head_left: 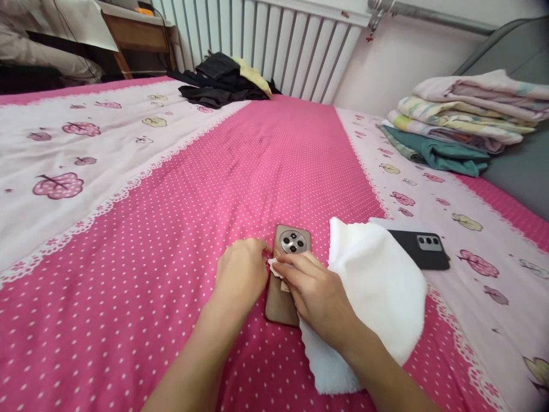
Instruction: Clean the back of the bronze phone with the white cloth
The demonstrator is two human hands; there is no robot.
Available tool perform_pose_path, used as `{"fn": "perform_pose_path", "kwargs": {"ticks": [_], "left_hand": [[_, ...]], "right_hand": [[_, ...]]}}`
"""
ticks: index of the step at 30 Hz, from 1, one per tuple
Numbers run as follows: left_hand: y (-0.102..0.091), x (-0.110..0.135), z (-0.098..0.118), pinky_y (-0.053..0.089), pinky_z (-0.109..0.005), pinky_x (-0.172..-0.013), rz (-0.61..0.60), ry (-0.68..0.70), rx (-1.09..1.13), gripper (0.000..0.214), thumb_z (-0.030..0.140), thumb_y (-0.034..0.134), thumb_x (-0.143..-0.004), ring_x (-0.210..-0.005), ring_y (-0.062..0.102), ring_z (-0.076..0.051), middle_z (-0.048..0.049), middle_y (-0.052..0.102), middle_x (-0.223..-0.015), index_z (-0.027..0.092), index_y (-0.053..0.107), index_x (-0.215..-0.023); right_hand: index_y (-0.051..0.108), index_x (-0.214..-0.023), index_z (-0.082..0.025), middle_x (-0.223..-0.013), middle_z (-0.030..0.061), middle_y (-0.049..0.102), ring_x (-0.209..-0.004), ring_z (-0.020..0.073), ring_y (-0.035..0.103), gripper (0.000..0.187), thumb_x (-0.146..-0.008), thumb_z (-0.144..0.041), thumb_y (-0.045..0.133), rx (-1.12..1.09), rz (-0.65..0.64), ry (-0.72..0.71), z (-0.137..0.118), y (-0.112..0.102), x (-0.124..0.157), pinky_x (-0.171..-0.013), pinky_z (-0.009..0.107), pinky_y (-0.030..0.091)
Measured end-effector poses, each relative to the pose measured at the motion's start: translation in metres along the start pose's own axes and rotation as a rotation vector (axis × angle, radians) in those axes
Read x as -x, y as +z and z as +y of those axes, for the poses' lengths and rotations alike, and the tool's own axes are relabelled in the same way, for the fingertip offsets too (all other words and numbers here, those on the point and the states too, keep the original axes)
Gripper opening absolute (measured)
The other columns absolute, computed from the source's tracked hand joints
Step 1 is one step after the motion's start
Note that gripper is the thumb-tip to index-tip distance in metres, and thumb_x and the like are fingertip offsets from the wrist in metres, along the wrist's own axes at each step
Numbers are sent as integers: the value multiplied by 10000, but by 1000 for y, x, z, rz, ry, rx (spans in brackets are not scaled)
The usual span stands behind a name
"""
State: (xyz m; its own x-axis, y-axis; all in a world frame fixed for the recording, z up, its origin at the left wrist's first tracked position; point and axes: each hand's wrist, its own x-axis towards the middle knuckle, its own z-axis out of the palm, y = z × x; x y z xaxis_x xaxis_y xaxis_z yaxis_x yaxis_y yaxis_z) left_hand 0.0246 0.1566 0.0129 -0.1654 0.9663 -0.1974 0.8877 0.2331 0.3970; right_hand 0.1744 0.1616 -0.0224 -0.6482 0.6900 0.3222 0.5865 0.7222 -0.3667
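A gold-brown smartphone (pixel 281 309) lies back side up on the pink dotted bedsheet, its round camera block at the far end. My left hand (pixel 243 268) is closed at the phone's left edge, thumb and fingertips against it; part of the grip is hidden. My right hand (pixel 315 289) rests over the middle of the phone, fingers pinching a corner of a white cloth (pixel 381 280) against its back. The rest of the cloth spreads out on the right, under my right wrist. A small pale label shows partly beneath my right fingers.
A black phone (pixel 422 249) lies beyond the cloth, partly covered, beside a pale flat item (pixel 380 222). Folded bedding (pixel 467 120) is stacked at the right. Dark clothes (pixel 221 80) lie near the radiator (pixel 266 40). A wooden desk (pixel 135 34) stands at the back left.
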Motion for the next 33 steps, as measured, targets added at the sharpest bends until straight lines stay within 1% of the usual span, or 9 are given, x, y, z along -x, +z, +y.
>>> {"fn": "perform_pose_path", "kwargs": {"ticks": [5,10,13,15,18,21,25,29,33], "left_hand": [[2,-1,-2,457,-270,-716,33,5,-10,303,136,453,-726,-824,644,-196,-69,701,-844,225,683,-902],[0,-1,-2,458,-278,-727,44,7,-19,348,109,422,-731,-838,643,-203,-80,701,-872,220,686,-928],[-2,0,-1,456,-264,-734,40,9,-16,348,100,430,-732,-841,643,-193,-78,702,-876,219,688,-933],[-2,0,-1,455,-251,-736,31,6,-8,338,98,445,-733,-841,642,-183,-75,703,-872,219,688,-935],[-1,0,-2,456,-247,-729,32,12,7,327,98,454,-735,-832,642,-179,-75,703,-870,217,690,-929],[0,0,-4,457,-251,-727,47,32,11,326,104,452,-743,-820,642,-176,-76,703,-867,219,690,-934],[0,0,-4,456,-254,-730,41,41,8,326,115,444,-754,-825,642,-178,-81,703,-875,219,689,-943],[-1,0,-3,455,-259,-739,32,40,-1,335,107,442,-748,-835,641,-183,-82,704,-876,216,690,-944],[0,0,-3,453,-264,-764,31,39,6,332,110,447,-748,-859,638,-186,-75,704,-892,230,692,-937]], "right_hand": [[639,-1018,-194,-1029,37,624,-924,162,527,278,-861,-105,427,-58,-88,-63,-4,-6,1,-749,275,482],[641,-1010,-207,-984,18,624,-905,148,529,260,-843,-101,472,-84,-202,-95,-12,-13,4,-725,246,462],[636,-1004,-226,-971,7,605,-904,142,526,297,-830,-63,458,-88,-267,-95,-19,-17,7,-731,246,446],[642,-975,-236,-936,5,590,-869,130,535,346,-815,-19,424,-92,-308,-92,-24,-21,10,-708,239,438],[656,-883,-232,-882,4,569,-802,116,541,345,-792,2,419,-113,-379,-62,-28,-27,12,-661,220,432],[663,-826,-240,-857,-7,567,-764,107,538,346,-773,12,432,-151,-426,-39,-29,-31,14,-660,211,427],[675,-847,-278,-823,-22,573,-740,105,538,394,-759,24,439,-158,-455,2,-24,-35,17,-655,214,415],[681,-804,-297,-787,-35,578,-693,108,541,363,-759,-2,474,-141,-480,63,-16,-40,22,-628,223,407],[693,-769,-299,-771,-25,590,-665,108,560,354,-754,-14,483,-145,-471,124,-8,-48,26,-612,214,417]]}}
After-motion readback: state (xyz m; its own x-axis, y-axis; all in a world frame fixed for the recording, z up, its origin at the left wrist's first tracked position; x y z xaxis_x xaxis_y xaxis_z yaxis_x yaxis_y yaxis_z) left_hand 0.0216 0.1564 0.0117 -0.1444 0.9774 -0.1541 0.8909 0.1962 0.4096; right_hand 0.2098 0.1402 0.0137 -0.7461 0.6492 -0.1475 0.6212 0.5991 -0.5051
